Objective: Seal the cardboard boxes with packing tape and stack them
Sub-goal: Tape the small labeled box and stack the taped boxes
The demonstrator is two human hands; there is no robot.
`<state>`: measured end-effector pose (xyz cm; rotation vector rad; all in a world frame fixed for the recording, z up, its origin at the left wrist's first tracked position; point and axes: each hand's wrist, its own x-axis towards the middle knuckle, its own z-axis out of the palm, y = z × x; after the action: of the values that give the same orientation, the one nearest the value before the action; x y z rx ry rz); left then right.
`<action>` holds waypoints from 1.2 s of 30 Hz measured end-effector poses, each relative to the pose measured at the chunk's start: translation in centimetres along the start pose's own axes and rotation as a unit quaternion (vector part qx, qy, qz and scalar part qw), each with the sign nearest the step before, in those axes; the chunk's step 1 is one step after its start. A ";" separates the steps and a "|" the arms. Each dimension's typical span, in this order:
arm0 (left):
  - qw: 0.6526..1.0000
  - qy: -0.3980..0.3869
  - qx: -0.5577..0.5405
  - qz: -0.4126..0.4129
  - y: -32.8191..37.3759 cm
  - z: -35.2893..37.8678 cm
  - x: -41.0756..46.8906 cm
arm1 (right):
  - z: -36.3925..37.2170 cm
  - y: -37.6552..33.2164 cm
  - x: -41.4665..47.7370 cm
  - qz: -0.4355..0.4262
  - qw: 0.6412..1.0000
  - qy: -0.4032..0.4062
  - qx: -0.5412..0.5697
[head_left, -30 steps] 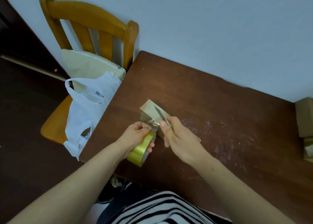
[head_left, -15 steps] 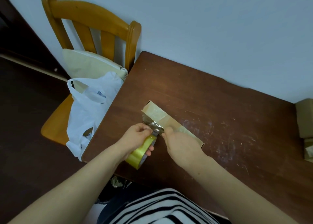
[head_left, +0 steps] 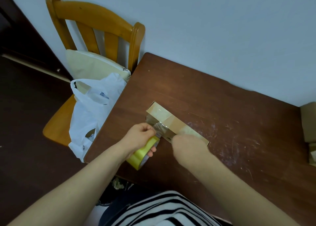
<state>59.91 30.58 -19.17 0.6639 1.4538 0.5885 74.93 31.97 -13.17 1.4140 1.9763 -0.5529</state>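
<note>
Tape (head_left: 160, 127) covers the box (head_left: 177, 123) top, uncut from the roll (head_left: 142, 153) the left hand (head_left: 138, 136) grips at 7 o'clock. The right hand (head_left: 187, 144) is blurred, so I cannot tell its grip. Cutting and stacking remain.

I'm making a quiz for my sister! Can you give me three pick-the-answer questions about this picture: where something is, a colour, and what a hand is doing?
1. Where is the white bag? A on the floor; B on the chair; C on the wall.
2. What colour is the tape roll? A blue; B red; C yellow.
3. What is the left hand doing? A gripping the tape roll; B lying flat; C waving.
Answers: B, it sits on the seat; C, the roll is bright yellow; A, its fingers curl round the roll.
</note>
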 end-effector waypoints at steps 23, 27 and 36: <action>1.000 0.018 -0.010 -0.023 -2.0 -0.8 -0.6 | 0.8 0.6 6.6 0.023 0.957 0.287 0.012; 0.999 0.013 -0.021 -0.026 -1.1 -0.5 -0.9 | 0.8 0.2 6.8 0.027 0.962 0.272 0.003; 0.998 0.004 -0.052 -0.020 -0.4 -0.7 -1.4 | 0.1 0.6 7.2 0.033 0.972 0.231 0.017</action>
<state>59.12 29.34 -18.52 0.5505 1.4312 0.6321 73.93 36.89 -18.32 1.7440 2.2690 -0.2404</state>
